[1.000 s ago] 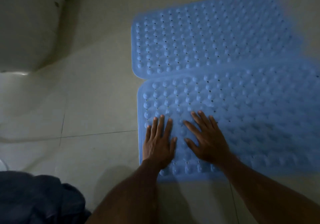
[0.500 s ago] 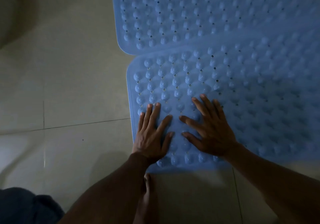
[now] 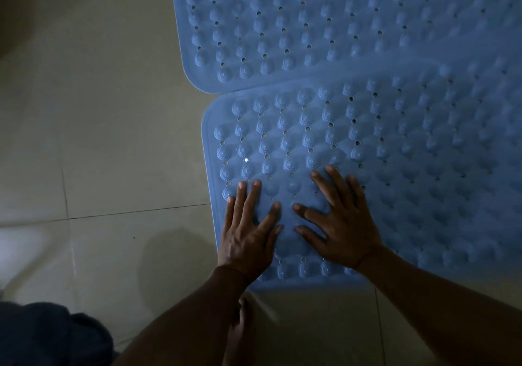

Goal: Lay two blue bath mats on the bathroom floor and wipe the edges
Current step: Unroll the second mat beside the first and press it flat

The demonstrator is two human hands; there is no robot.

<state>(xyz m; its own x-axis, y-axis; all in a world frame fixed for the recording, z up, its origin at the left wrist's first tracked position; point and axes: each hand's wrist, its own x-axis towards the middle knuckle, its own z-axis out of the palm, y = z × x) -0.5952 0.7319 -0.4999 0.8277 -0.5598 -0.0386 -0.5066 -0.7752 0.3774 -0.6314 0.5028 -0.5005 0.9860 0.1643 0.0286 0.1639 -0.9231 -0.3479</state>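
Floor [image 3: 99, 139]: pale glossy tiles with thin grout lines, lying bare to the left.
Left hand [image 3: 248, 235]: pressing flat, fingers spread, holding nothing.
Near mat [image 3: 409, 182]: lying flat, its far edge overlapping the far mat [image 3: 324, 21].
Right hand [image 3: 344, 233]: pressing flat beside the left hand, palm down and empty.
Texture: soft blue rubber, domed nubs, drain holes, rounded corners.
Progress: both mats seemingly laid; edge wiping looking undone, no cloth clearly showing.

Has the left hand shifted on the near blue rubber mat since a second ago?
No. The left hand stays flat by the near blue rubber mat's left corner; only the camera moved.
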